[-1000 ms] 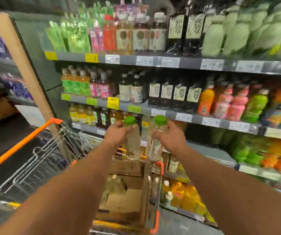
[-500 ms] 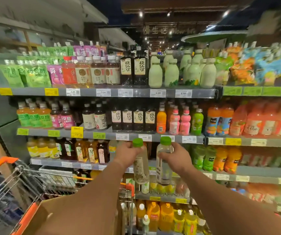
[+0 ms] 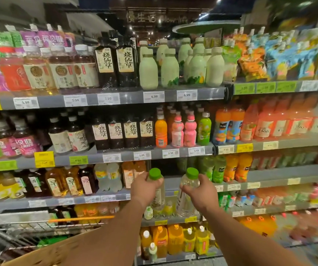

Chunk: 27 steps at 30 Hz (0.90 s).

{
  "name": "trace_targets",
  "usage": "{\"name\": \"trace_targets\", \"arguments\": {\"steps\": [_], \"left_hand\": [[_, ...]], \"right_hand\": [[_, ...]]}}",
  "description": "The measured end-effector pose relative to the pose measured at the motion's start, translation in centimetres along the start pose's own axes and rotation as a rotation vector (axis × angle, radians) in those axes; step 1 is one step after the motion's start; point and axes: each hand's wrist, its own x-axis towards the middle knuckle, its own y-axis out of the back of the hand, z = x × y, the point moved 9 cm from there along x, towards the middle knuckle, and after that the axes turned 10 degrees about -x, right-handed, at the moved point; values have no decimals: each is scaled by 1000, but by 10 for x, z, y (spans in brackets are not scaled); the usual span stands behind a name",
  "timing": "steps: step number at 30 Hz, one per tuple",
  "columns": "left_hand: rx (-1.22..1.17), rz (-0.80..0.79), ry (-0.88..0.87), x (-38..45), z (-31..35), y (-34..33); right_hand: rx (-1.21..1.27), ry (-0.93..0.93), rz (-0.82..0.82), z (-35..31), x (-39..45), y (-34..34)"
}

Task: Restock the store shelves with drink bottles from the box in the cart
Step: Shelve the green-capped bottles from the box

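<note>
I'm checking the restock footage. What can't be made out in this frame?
- Head view: left bottle's label, covered by left hand.
- Right bottle's label: too blurred; right hand covers part.
- Box: contents cut off by bottom edge.
- Far-right shelf tags: blurred.

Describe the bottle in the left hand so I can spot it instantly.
Find the dark gap on the third shelf down. Before it, the left hand grips a clear green-capped bottle. Its drawn label sets it apart from the plainer bottle in the right hand.
</note>
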Motion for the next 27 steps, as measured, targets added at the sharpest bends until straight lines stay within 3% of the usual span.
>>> {"name": "trace_targets", "arguments": {"steps": [8,19,27], "left_hand": [[-35,66,-13,71,-30,-29],[37,135,-54,143,-78,-60],[95,177,81,184,-110,-59]], "right_hand": [[92,-67,14,38,68,-39],[99,16,-15,66,154,-113],[32,37,-67,57,190,-162]]}}
